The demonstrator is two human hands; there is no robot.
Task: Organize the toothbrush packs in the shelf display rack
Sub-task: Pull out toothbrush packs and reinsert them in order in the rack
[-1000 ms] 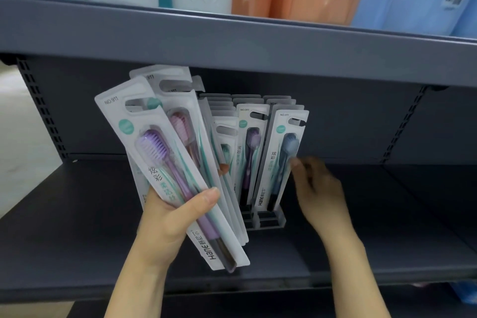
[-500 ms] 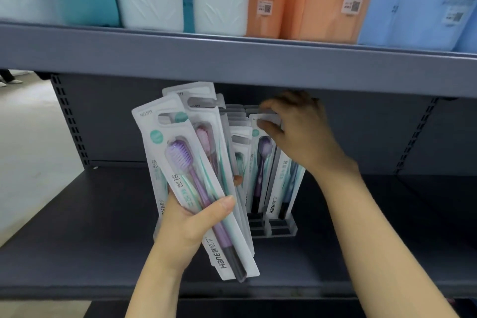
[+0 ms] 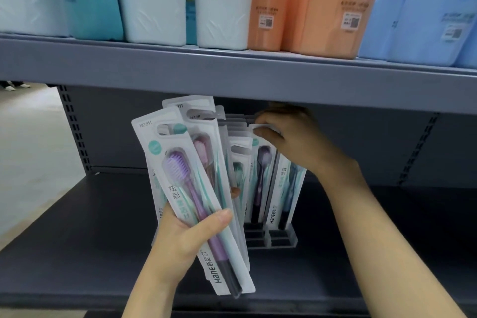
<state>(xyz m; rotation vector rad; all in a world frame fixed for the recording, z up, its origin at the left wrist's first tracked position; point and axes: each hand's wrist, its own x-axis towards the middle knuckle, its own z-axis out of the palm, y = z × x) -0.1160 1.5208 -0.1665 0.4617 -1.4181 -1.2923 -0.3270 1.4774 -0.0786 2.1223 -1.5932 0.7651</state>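
A person's left hand clamps a fanned bundle of toothbrush packs while the right hand pinches the top of a pack standing in the slotted rack on the shelf, where a careless tug could topple the upright rows.

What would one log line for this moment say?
left hand: holds fanned packs | right hand: pinching top of pack in rack | shelf: rack partly filled

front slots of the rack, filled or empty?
Empty. The front slots of the rack show bare dividers; the packs stand in slots behind them, the right hand at their tops.
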